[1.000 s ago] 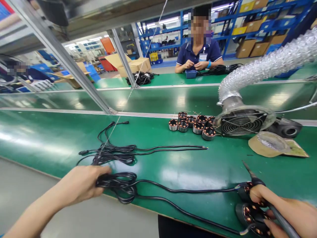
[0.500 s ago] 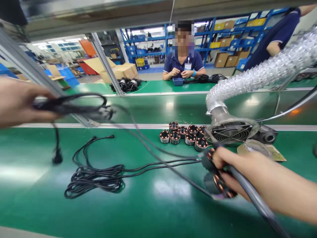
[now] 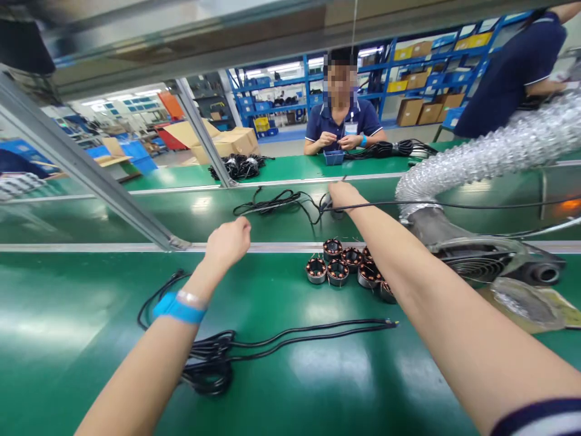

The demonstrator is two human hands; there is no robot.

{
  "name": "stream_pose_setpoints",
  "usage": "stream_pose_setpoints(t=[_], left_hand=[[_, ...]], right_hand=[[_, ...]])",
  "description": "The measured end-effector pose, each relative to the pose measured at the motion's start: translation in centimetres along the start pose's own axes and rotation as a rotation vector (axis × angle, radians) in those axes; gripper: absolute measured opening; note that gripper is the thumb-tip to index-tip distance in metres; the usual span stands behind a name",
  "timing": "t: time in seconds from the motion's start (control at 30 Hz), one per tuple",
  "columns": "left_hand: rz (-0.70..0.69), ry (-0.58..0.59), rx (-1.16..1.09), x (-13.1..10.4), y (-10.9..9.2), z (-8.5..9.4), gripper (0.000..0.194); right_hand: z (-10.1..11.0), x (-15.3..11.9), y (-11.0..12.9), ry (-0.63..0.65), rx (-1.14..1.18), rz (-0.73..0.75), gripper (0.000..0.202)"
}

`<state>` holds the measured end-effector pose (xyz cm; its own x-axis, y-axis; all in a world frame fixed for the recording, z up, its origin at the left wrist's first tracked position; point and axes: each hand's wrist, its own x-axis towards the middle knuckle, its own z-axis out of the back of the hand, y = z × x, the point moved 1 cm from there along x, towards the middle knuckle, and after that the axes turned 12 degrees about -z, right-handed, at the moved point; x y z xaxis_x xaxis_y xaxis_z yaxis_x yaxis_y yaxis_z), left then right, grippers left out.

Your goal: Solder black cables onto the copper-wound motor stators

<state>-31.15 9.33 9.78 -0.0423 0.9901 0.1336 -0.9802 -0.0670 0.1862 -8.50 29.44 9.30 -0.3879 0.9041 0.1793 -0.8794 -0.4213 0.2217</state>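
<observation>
My right hand [image 3: 345, 195] reaches over the sunken strip behind the bench edge. Its fingers are closed around a wound motor stator, mostly hidden beneath the hand. Black power cords [image 3: 276, 203] lie looped on the strip to its left and run toward that stator. My left hand [image 3: 228, 241] is just in front of the loops with its fingers curled together; whatever they may hold is hidden. On the green bench, a coiled black cord [image 3: 211, 363] lies partly behind my left forearm, its two leads stretching right to bare ends. Several copper-wound stators [image 3: 337, 272] stand grouped left of my right forearm.
A fan unit [image 3: 481, 260] with a silver flexible duct [image 3: 490, 145] stands at right, beside a clear dish [image 3: 526, 300]. A metal post [image 3: 91, 160] rises at left. Across the line, a seated co-worker [image 3: 342, 124] handles something small above a blue bin [image 3: 333, 157].
Both hands have moved forward, from above the bench to the strip behind it. The looped cords from my left hand now lie there, and the stator work in my right hand has moved there too.
</observation>
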Motion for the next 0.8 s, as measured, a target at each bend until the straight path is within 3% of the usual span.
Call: stream_pose_setpoints(t=[0.1, 0.2, 0.27, 0.33, 0.43, 0.53, 0.67, 0.8], left_hand=[[0.111, 0.064, -0.030, -5.1, 2.5, -0.9, 0.043], [0.279, 0.092, -0.247, -8.7, 5.1, -1.3, 0.047], [0.321, 0.076, -0.381, -9.6, 5.9, -1.6, 0.047], [0.276, 0.070, -0.456, -9.2, 5.2, -2.0, 0.045], [0.116, 0.091, -0.515, -7.0, 1.4, -2.4, 0.040], [-0.010, 0.110, -0.515, -4.2, -4.5, -2.4, 0.040], [-0.077, 0.056, -0.424, -1.0, -11.9, -2.2, 0.046], [-0.133, 0.034, -0.332, 1.0, -15.3, -2.7, 0.051]], right_hand=[[-2.0, 1.2, -2.0, 0.092, -0.073, -0.197, 0.033], [-2.5, 2.2, -3.2, 0.142, -0.139, -0.309, 0.030], [-2.0, 2.6, -3.1, 0.152, -0.184, -0.323, 0.032], [-0.7, 2.6, -2.3, 0.143, -0.229, -0.285, 0.035], [2.2, 0.9, -0.8, 0.106, -0.284, -0.140, 0.030], [5.1, -3.6, -0.2, 0.056, -0.339, 0.032, 0.028], [7.7, -12.9, -1.9, -0.023, -0.411, 0.210, 0.018], [7.7, -22.9, -5.6, -0.124, -0.363, 0.420, 0.013]])
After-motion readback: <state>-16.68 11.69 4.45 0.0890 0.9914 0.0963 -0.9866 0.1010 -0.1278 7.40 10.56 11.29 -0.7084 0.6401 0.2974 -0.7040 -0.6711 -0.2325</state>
